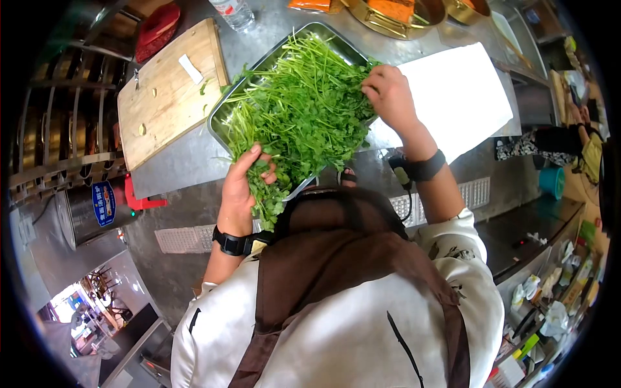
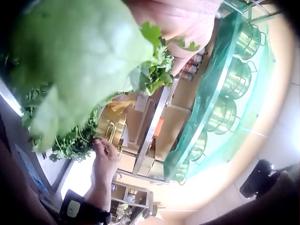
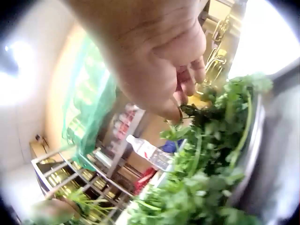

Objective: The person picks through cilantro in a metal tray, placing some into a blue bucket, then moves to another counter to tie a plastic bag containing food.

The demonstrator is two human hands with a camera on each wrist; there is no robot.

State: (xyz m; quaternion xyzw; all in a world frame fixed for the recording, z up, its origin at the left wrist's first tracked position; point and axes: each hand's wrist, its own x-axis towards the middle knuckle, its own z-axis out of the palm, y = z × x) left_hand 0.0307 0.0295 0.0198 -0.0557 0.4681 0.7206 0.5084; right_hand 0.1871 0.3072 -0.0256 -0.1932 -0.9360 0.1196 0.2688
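A heap of leafy green cilantro (image 1: 317,103) fills a rectangular metal tray (image 1: 344,41) at the table's front edge. Its pale stems point to the back and left. My left hand (image 1: 240,184) grips sprigs at the tray's near left corner, thumb up, with leaves hanging below the fingers. In the left wrist view a large blurred leaf (image 2: 89,56) covers much of that hand. Over the tray's right side, my right hand (image 1: 391,97) pinches darker cilantro between thumb and fingers. The right wrist view shows those dark sprigs (image 3: 201,112) right at the fingertips.
Left of the tray lies a wooden cutting board (image 1: 171,97) with a white strip and scraps. A white sheet-like surface (image 1: 453,97) is at the right. A water bottle (image 1: 234,13) and brass-coloured pans (image 1: 394,26) stand behind. Another person (image 1: 576,145) is at far right.
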